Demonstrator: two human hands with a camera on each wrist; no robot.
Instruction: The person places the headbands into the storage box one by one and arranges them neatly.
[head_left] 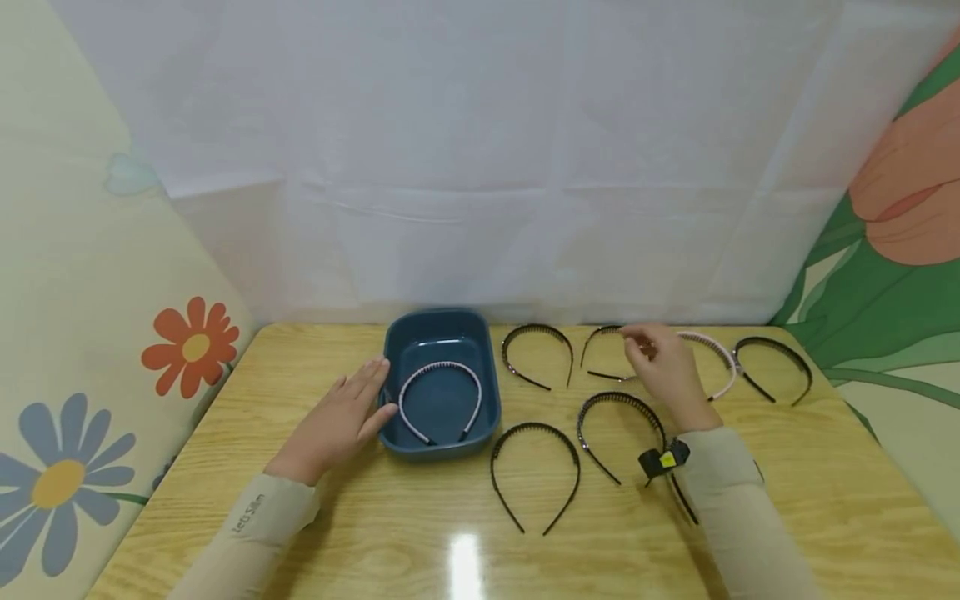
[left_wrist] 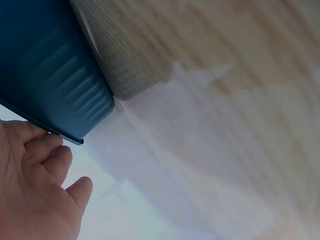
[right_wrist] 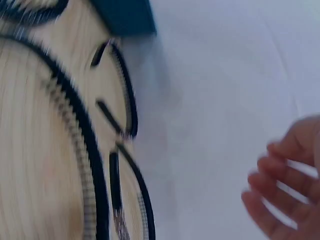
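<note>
My left hand [head_left: 341, 421] lies with extended fingers against the left rim of a dark blue basin [head_left: 442, 337]. In the left wrist view the fingertips are at the basin's edge. Inside the basin is a pale pink headband [head_left: 440, 365] with comb teeth. Over the back row of headbands hovers my right hand [head_left: 663, 371], fingers loosely bent; the right wrist view shows nothing between them. It partly covers a dark headband [head_left: 588, 339] and a pale pink headband [head_left: 729, 360]. Below it sits a black toothed headband [head_left: 619, 397].
Another black headband [head_left: 536, 328] lies right of the basin, one [head_left: 534, 427] nearer the front, and one [head_left: 787, 346] at the far right. A white cloth [head_left: 450, 167] hangs behind the wooden table [head_left: 390, 533]. A black strap device [head_left: 663, 459] is on the right wrist.
</note>
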